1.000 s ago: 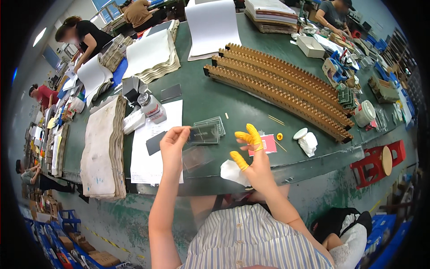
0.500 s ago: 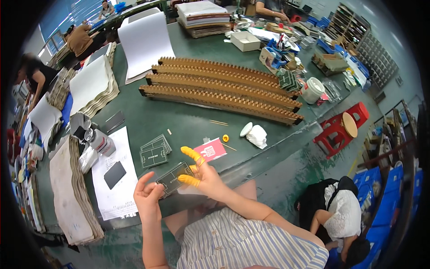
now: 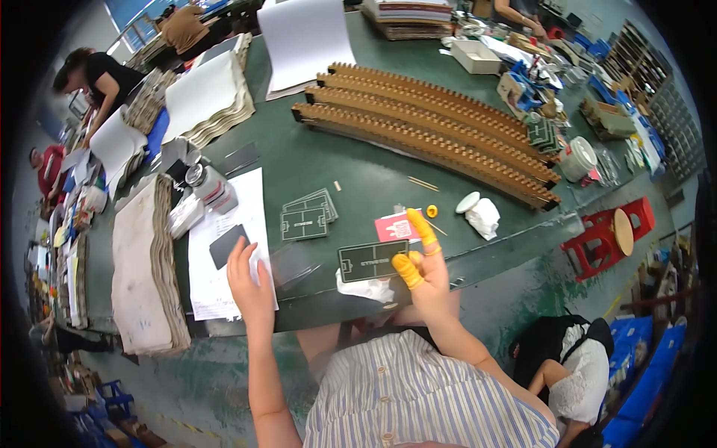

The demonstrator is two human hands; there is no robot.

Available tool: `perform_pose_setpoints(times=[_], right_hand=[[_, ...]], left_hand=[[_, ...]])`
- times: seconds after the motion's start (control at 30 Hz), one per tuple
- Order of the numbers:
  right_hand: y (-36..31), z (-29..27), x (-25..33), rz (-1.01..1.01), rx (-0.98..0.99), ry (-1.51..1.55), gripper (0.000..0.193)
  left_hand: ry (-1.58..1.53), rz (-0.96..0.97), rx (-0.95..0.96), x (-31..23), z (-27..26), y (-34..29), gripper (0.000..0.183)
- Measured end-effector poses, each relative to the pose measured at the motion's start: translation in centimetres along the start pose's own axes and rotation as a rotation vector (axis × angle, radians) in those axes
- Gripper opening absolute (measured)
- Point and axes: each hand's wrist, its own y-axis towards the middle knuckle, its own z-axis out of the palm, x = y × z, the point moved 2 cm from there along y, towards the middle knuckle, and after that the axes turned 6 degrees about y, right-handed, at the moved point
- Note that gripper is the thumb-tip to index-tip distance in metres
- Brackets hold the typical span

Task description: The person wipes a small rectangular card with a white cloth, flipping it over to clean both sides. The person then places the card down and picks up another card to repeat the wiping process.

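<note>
A long green work table [image 3: 328, 160] is seen from above, its near edge just before the person's striped shirt. Three curved rows of brown toothed racks [image 3: 426, 127] are laid across the far half, well apart from the hands. White sheet stacks [image 3: 213, 93] are kept at the far left and a tall pile of grey-brown boards [image 3: 146, 261] at the near left edge, probably as stock within reach.

A white paper sheet [image 3: 224, 246] is spread under the left hand [image 3: 250, 287], likely as a clean working surface. The hand is laid flat with fingers loosely spread, fingertips at or near a small dark card [image 3: 226, 245] on the sheet; nothing is pinched.

The right hand [image 3: 427, 272] is raised over the near edge. A small dark green printed panel [image 3: 372, 260] is pinched at its right end between thumb and fingers, held flat and facing up, seemingly for inspection. Yellow rubber cots [image 3: 420, 224] are worn on the fingertips, probably for grip or to keep marks off.

A short stack of similar green panels [image 3: 306, 216] is set between the hands, farther in. A pink card [image 3: 396, 225] lies just behind the held panel, a white rag [image 3: 484, 215] and a small yellow ring [image 3: 431, 210] near it. A jar [image 3: 213, 187] stands beside the sheet. Nothing blocks either hand.
</note>
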Motion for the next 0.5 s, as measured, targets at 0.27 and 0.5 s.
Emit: perform_pose_setpoints(times=[0.27, 0.5], right_hand=[[-1.5, 0.7, -0.4, -0.203, 0.202, -0.093, 0.069], [-1.6, -0.6, 0.6, -0.379, 0.243, -0.510, 0.058]], left_hand=[[-1.079, -0.124, 0.444, -8.2, -0.5, -4.4, 0.042], [-1.285, -0.336, 0.391, -10.3, 0.0, -6.6, 0.008]])
